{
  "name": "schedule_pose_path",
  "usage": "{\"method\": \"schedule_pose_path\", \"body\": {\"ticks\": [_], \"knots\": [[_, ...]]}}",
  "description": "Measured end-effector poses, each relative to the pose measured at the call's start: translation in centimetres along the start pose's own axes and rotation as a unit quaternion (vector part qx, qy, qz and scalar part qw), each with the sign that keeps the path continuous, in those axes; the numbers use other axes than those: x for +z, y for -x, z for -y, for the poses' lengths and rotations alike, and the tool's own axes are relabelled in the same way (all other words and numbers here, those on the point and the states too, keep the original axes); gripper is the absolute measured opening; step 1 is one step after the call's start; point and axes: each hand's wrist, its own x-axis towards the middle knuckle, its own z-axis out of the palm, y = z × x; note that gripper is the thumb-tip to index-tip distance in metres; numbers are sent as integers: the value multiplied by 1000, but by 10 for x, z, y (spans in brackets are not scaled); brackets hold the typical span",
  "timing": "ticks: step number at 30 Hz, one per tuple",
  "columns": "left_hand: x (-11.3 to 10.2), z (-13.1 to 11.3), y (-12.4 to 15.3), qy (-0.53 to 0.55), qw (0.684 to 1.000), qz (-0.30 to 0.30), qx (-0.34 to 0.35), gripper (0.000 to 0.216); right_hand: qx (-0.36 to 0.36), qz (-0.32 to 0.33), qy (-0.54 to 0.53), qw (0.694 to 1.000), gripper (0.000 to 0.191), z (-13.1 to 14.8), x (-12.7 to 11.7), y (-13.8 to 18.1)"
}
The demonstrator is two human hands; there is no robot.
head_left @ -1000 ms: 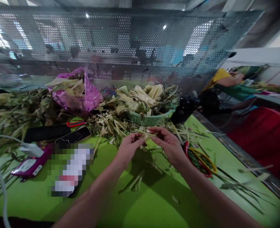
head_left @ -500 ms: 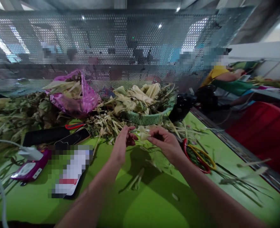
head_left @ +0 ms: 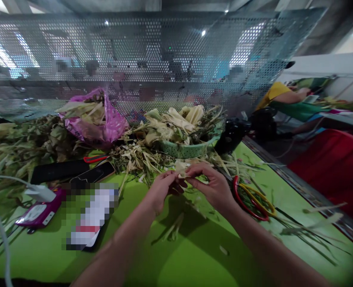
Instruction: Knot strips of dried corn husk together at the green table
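My left hand and my right hand meet above the green table, both pinched on a small pale leaf piece held between their fingertips. Just behind them lies a heap of cut leaf strips and a green basket filled with pale leaves. Red and yellow scissors lie on the table to the right of my right hand. A few loose strips lie under my hands.
A pink plastic bag of leaves and a large leaf pile sit at the back left. Phones, a purple charger with a white cable lie at left. A perforated metal screen closes the back. Another person sits at right.
My hands, apart half a second ago, have come together again on the leaf piece, slightly lower and closer to me.
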Motion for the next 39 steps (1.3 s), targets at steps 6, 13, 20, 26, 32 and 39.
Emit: {"method": "schedule_pose_path", "body": {"ticks": [6, 13, 20, 26, 32, 39], "knots": [[1, -2, -2, -1, 999, -49, 16, 22, -56, 55, 67, 995, 7, 1, -1, -1], [0, 2, -4, 22, 998, -50, 13, 25, -62, 28, 98, 993, 3, -4, 2, 0], [-1, 2, -5, 34, 998, -45, 10, 23, -38, 2, 112, 993, 5, -9, 3, 2], [2, -2, -2, 22, 999, -12, 24, 27, -12, 1, 84, 996, 3, -8, 4, 0], [0, 0, -4, 18, 999, -33, 32, 26, 24, 3, 44, 999, 7, -12, 1, 1], [-1, 5, -7, 15, 998, -53, 26, 21, 97, -4, -22, 995, 9, -9, 5, 3]]}}
